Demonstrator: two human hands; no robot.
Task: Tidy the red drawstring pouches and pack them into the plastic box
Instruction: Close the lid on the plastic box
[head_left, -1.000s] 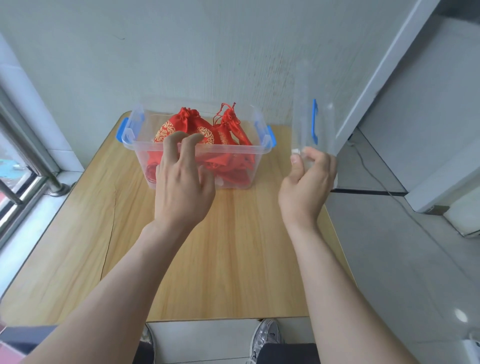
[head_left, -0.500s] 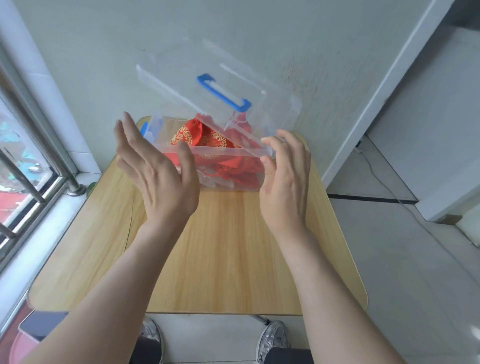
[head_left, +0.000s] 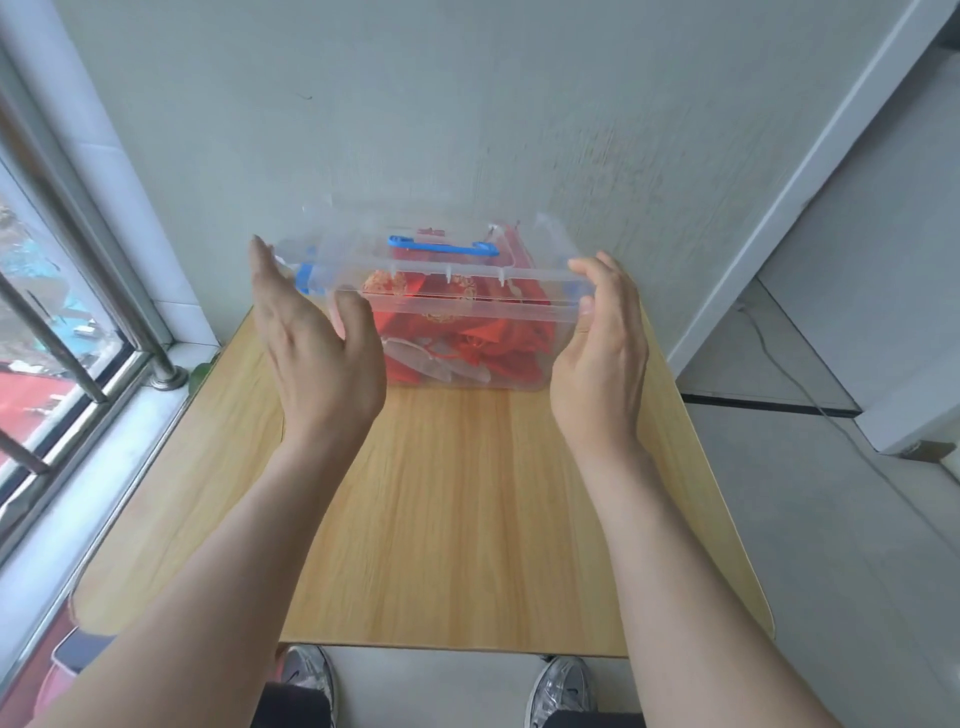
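We lower the lid (head_left: 363, 249) squarely onto the plastic box (head_left: 519, 382), which sits at the far end of the counter (head_left: 457, 519) near the wall (head_left: 467, 130), red pouches (head_left: 467, 338) inside. Our left hand (head_left: 317, 353) lies flat against the left end. Our right hand (head_left: 597, 358) cups the lid's right end. We should align corners first, then press evenly. Room to move lies toward us.
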